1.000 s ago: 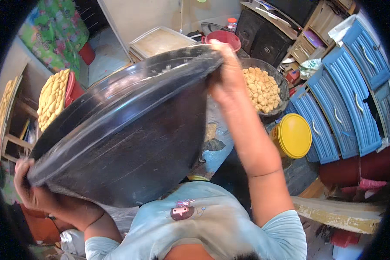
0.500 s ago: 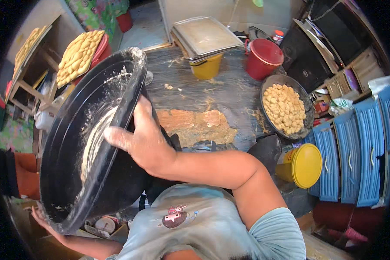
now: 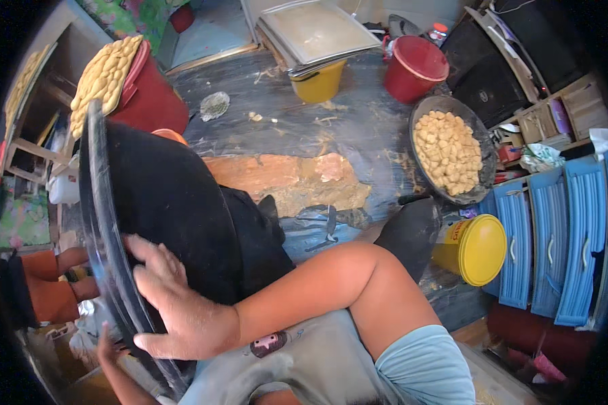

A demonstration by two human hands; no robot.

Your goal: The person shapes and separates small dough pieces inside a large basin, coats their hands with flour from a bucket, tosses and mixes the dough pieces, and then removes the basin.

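A large black basin [image 3: 165,202] is tipped on its side, its opening facing left and its dark outer wall toward me. My right hand [image 3: 189,317] holds it near the rim, fingers spread along the outer side and thumb at the edge. Low on the left, beyond the rim, my left hand [image 3: 108,345] shows only in part; its fingers look stretched out, and I see nothing in them. Whether it touches the basin I cannot tell. The inside of the basin is hidden.
Dough pieces fill a dark round pan [image 3: 419,162] at right, near a yellow-lidded bucket [image 3: 483,250]. Stacked trays [image 3: 317,34] top a yellow bucket [image 3: 319,86] beside a red bucket [image 3: 415,74]. A bun tray [image 3: 108,77] sits on a red container [image 3: 159,101]. Another person's legs [image 3: 51,290] show at left.
The basin has turned so its floury inside no longer shows, and it has come lower. My right hand has slid down and left along the rim. My left hand has moved away from the lower rim.
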